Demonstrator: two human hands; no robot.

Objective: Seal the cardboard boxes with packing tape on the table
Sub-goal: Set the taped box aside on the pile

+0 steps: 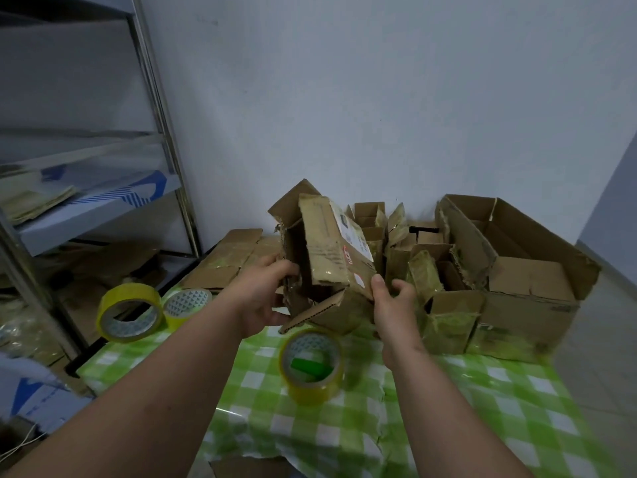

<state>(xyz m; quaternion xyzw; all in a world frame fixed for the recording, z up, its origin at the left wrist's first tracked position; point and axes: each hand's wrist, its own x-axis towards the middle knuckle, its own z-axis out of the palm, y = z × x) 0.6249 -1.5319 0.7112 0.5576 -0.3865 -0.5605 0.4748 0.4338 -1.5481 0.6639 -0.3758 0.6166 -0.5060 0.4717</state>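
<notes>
Both hands (262, 298) grip tilted box (331, 263) above tape roll (312, 363).

- I see my left hand (265, 298) and right hand (391, 305) gripping a battered brown cardboard box (331, 257), tilted above the green checked tablecloth (482, 391).
- A yellow-edged roll of packing tape (312, 363) lies just below it.

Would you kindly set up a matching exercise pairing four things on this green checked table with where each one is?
Things:
1. worn cardboard box
2. yellow tape roll holding a green object
3. large open cardboard carton
4. pair of yellow tape rolls

Places:
A. far right of the table
B. left table edge, near the shelf
C. held in both hands
D. flat on the cloth, below the held box

Pairs: 1-C, 2-D, 3-A, 4-B
</notes>
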